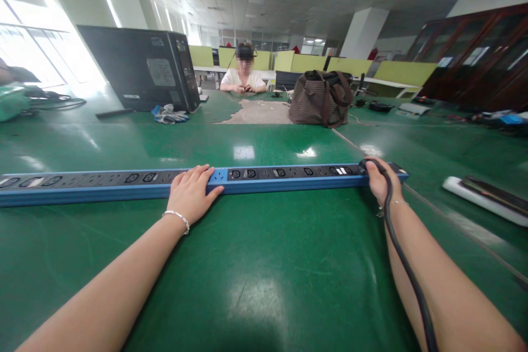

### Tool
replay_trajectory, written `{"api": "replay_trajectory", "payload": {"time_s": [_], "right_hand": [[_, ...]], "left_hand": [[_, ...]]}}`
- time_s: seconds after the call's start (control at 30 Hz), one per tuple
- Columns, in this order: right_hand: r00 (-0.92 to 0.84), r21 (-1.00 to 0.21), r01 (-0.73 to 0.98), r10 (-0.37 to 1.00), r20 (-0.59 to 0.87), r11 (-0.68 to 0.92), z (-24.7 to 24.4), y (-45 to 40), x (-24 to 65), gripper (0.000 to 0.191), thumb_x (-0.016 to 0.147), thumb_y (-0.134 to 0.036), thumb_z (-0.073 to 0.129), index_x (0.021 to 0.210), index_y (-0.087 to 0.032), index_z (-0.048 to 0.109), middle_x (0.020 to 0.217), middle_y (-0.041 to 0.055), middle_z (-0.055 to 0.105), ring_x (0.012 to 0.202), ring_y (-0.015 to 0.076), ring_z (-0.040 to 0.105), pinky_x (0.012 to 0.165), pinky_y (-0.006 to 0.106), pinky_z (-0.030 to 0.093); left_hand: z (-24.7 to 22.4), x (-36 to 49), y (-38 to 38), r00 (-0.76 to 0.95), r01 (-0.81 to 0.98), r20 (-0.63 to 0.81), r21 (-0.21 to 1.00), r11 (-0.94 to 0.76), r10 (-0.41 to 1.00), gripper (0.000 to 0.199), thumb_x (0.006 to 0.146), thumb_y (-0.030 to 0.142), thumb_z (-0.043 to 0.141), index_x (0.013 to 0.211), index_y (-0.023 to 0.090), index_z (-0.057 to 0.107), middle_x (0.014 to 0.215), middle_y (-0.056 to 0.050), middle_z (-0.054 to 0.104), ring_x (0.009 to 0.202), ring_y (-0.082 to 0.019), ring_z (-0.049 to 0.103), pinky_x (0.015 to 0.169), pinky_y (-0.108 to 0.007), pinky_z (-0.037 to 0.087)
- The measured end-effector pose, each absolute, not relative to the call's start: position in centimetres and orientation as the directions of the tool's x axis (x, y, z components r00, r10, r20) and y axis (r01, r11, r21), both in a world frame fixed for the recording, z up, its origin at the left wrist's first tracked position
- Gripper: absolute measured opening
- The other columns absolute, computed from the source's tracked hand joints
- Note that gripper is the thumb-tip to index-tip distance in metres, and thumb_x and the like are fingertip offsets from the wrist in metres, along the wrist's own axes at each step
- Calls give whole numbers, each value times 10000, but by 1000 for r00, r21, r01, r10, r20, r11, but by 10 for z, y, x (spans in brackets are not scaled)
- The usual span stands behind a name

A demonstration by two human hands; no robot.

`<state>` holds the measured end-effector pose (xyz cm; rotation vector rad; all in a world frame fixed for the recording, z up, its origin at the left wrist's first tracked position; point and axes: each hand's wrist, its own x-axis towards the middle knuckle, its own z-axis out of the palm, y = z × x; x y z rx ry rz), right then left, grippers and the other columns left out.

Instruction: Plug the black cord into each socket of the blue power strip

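Observation:
A long blue power strip (284, 186) with rows of black sockets lies across the green table, running past the left edge of view. Over its middle, beside a blue socket section, my left hand (193, 190) grips it, fingers across the top and thumb along the front side. At the strip's right end, my right hand (381, 179) is closed around a black plug (363, 165), which is against the strip's top. Whether it sits in a socket is hidden by the fingers. From the plug a thick black cable (402, 253) runs down over my right forearm.
A black computer tower (136, 69) stands at the back left, with gloves (170, 114) before it. A brown bag (319, 99) sits at the back. Across the table is a seated person (243, 74). A white-and-black bar-shaped object (487, 198) lies at right.

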<state>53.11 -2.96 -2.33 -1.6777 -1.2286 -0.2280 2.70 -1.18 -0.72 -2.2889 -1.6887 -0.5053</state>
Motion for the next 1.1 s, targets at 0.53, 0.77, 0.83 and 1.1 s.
{"api": "replay_trajectory", "payload": {"time_s": [0.53, 0.77, 0.83, 1.1], "right_hand": [[500, -625, 780, 617, 608, -17, -17, -32, 522, 350, 785, -451, 478, 950, -209, 669, 974, 72, 680, 960, 248, 594, 917, 437, 439], [530, -657, 754, 599, 600, -8, -23, -30, 530, 369, 776, -496, 494, 923, -204, 665, 919, 72, 676, 922, 249, 601, 896, 439, 451], [544, -678, 735, 596, 590, 1, -26, -27, 532, 383, 772, -509, 495, 943, -208, 659, 920, 68, 673, 911, 247, 606, 884, 440, 460], [529, -662, 750, 617, 583, -18, -28, -25, 543, 358, 756, -515, 514, 918, -227, 653, 916, 54, 676, 913, 256, 609, 876, 442, 466]], "left_hand": [[-8, 26, -11, 266, 955, 415, 6, -295, 870, 552, 860, 552, 356, 1291, 225, 468, 1381, -68, 490, 1267, -249, 427, 1056, -435, 282], [-7, 27, -12, 265, 957, 410, 2, -291, 873, 556, 863, 552, 354, 1292, 217, 466, 1386, -70, 486, 1268, -250, 426, 1058, -435, 280], [-6, 27, -12, 267, 956, 409, -1, -292, 873, 560, 863, 548, 357, 1291, 204, 468, 1384, -72, 487, 1269, -251, 425, 1056, -433, 283], [-8, 26, -11, 263, 956, 408, 16, -294, 874, 561, 857, 550, 365, 1291, 211, 472, 1388, -69, 483, 1269, -249, 424, 1056, -432, 277]]}}
